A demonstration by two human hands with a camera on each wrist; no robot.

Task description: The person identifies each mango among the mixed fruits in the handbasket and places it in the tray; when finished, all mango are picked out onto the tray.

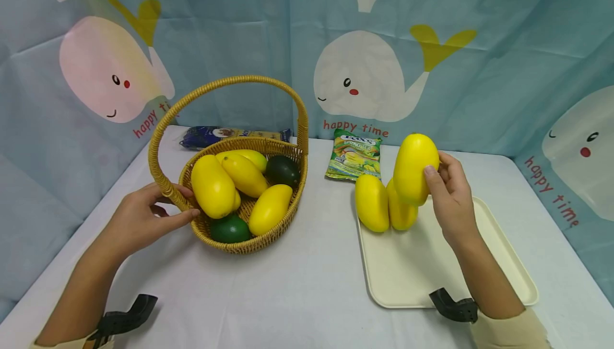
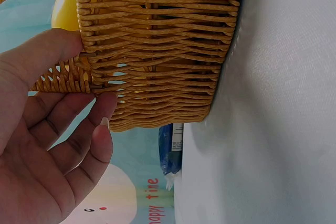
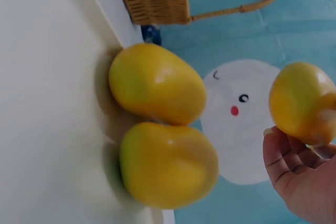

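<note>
My left hand (image 1: 139, 216) grips the left rim of a wicker basket (image 1: 235, 248) near the foot of its tall handle, thumb on the near side. Inside the basket lie several yellow mangoes (image 1: 271, 209) and two dark green avocado-like fruits (image 1: 230, 229). In my right hand (image 1: 451, 200) is another yellow mango (image 1: 416, 168), pinched between thumb and fingers and raised above the cream tray (image 1: 431, 285). Two more mangoes, the left one (image 1: 372, 203) and the right one (image 1: 402, 213), rest side by side at the tray's far left corner, below the held mango.
Behind the tray lies a green candy bag (image 1: 355, 156). A blue and yellow packet (image 1: 211, 137) is partly hidden behind the basket. A blue whale-print curtain (image 1: 268, 29) hangs behind the white-covered table (image 1: 288, 306) and at its sides.
</note>
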